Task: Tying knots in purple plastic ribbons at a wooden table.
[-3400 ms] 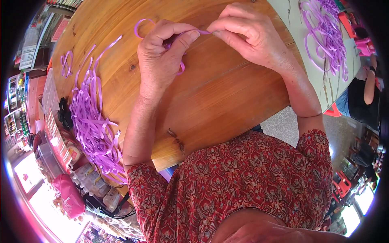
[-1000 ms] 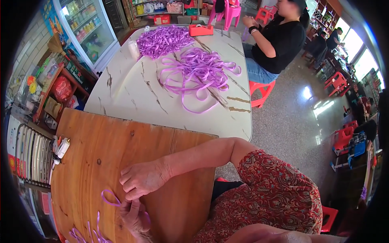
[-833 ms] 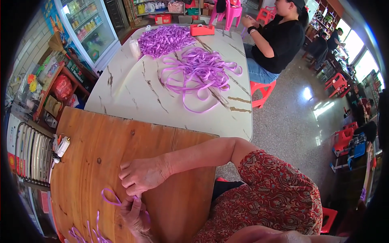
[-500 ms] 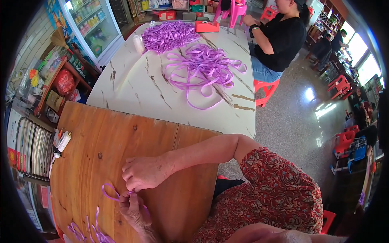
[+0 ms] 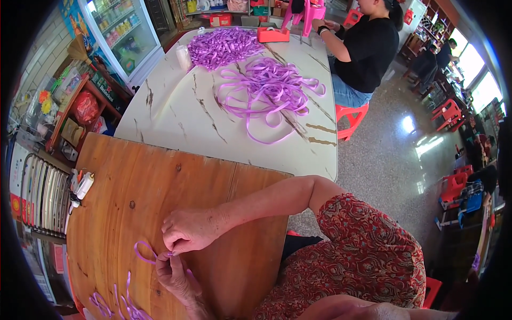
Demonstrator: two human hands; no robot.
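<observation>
A purple ribbon (image 5: pixel 143 254) forms a small loop over the wooden table (image 5: pixel 128 181), sticking out beyond my fingertips. My left hand (image 5: pixel 175 277) pinches the ribbon between thumb and fingers, and a bit of purple shows beside its palm. Bent over from above, my right hand (image 5: pixel 192 229) has its fingertips closed on the same ribbon, right against the left ones. The exact spot where they meet is mostly covered by my fingers. Several loose purple ribbon pieces (image 5: pixel 128 304) lie nearby at the table's near left.
A white marbled table (image 5: pixel 181 122) adjoins, bearing a dense purple ribbon heap (image 5: pixel 226 48), a looser ribbon pile (image 5: pixel 266 88), a red tape dispenser (image 5: pixel 273 35) and a white roll (image 5: pixel 183 57). A glue gun (image 5: pixel 84 185) sits at the left edge. Another person (image 5: pixel 368 50) sits far right.
My right hand has shifted very slightly while both hands keep their pinch. The seated person's hands and arm have moved a little.
</observation>
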